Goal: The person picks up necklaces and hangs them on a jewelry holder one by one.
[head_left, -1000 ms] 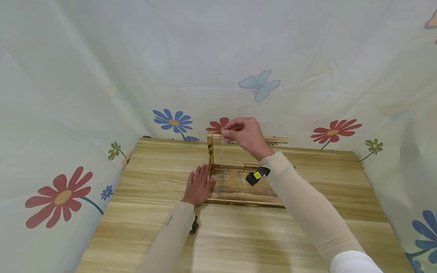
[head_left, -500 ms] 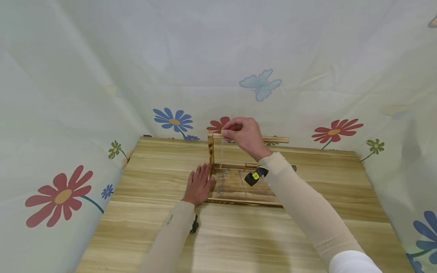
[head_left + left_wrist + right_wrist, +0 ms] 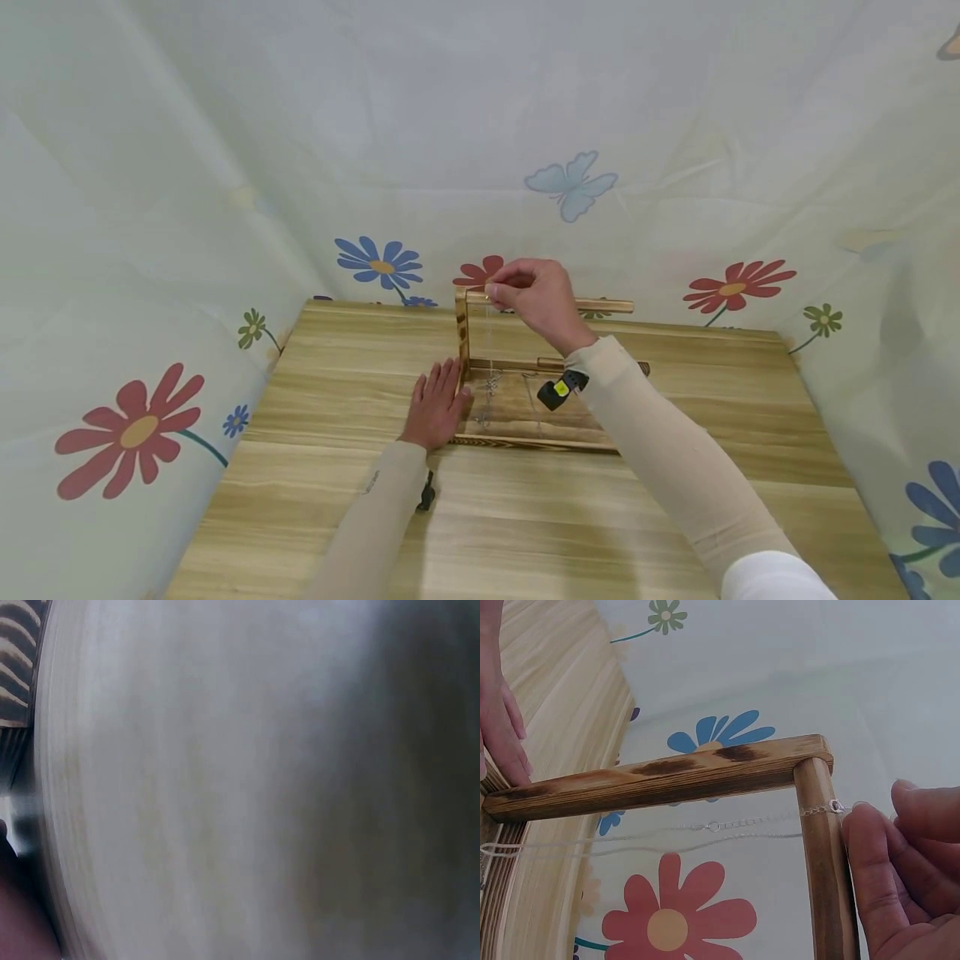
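Note:
A silver chain necklace [image 3: 769,820] hangs over the top bar [image 3: 821,847] of a wooden jewelry stand [image 3: 462,329], near the upright post. My right hand [image 3: 534,296] is at the bar, thumb and forefinger pinching the end of the necklace; in the right wrist view the fingers [image 3: 881,862] lie beside the bar, close to the chain's small ring. My left hand [image 3: 435,408] lies with straight fingers against the stand's left side, on the table. The left wrist view shows mostly blurred tabletop and a corner of the stand [image 3: 15,667].
More thin chains [image 3: 487,408] lie on the stand's tray base [image 3: 570,425]. A shorter, lower bar [image 3: 551,364] runs behind it. The wooden table [image 3: 495,517] ends at a flower-printed cloth backdrop [image 3: 420,150] behind and at both sides.
Both hands stay almost where they were. The hanging part of the necklace sways slightly below the right hand.

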